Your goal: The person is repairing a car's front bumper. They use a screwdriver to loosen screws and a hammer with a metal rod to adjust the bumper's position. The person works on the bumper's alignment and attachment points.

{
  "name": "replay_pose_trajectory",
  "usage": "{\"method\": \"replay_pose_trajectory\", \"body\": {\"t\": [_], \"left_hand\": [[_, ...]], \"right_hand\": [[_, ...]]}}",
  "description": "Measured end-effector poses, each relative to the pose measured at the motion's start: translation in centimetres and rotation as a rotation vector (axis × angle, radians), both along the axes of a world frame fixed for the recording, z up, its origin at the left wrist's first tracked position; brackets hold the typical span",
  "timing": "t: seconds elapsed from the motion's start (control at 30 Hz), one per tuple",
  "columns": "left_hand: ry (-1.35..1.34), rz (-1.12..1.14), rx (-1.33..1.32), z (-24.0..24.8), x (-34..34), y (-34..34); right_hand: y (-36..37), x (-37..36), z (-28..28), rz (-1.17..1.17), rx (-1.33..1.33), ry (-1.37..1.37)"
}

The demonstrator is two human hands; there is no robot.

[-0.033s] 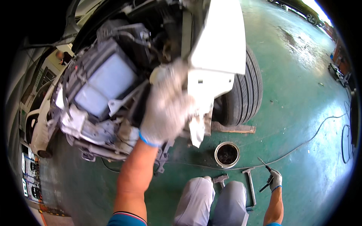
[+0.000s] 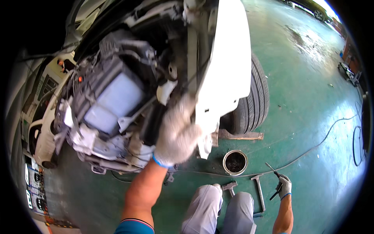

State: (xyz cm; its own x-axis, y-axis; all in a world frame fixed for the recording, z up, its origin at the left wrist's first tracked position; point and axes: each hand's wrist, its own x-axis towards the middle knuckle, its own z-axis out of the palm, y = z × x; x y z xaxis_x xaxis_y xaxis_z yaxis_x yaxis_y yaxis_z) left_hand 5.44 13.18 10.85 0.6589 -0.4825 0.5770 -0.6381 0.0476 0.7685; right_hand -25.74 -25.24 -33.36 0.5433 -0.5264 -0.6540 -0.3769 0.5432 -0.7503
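Note:
My left hand [image 2: 177, 134], in a pale knitted glove, is closed on the inner edge of a white car fender [image 2: 224, 62]; its fingertips are partly hidden and slightly blurred. Beside that hand lies the opened front of the car, with a dark cylinder [image 2: 151, 126] and a bluish-white box-shaped part [image 2: 113, 97]. Low on the right, my gloved right hand [image 2: 285, 185] is closed round a screwdriver [image 2: 271, 169], its thin shaft pointing up and left. A second dark piece [image 2: 275, 194] sticks out below the same hand; its kind is unclear.
A tire [image 2: 257, 97] stands behind the fender beside a wooden block [image 2: 241, 135]. An open can [image 2: 235, 151] with dark contents, a hammer [image 2: 230, 186] and another T-shaped hammer [image 2: 260, 193] are near my knees. A cable [image 2: 307, 158] crosses the green floor. Another person [image 2: 64, 65] is far left.
My left hand has come lower in the picture, toward me, and the fender's front part has moved down with it. My right hand has stayed nearly still. The view has shifted slightly.

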Motion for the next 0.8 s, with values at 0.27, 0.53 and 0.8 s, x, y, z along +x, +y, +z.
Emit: {"method": "replay_pose_trajectory", "body": {"t": [0.27, 0.53, 0.8], "left_hand": [[0.136, 0.016, 0.368, 4.5, -1.6, 0.1], [0.17, 0.092, 0.801, 6.0, -1.5, 2.2], [0.662, 0.185, 0.195, 14.6, 7.8, -3.6]], "right_hand": [[6.9, 1.0, 21.3, 0.086, -0.037, 0.122], [11.5, 1.1, 36.5, 0.218, -0.044, 0.257], [8.4, 4.4, 48.0, 0.242, -0.193, 0.185]]}}
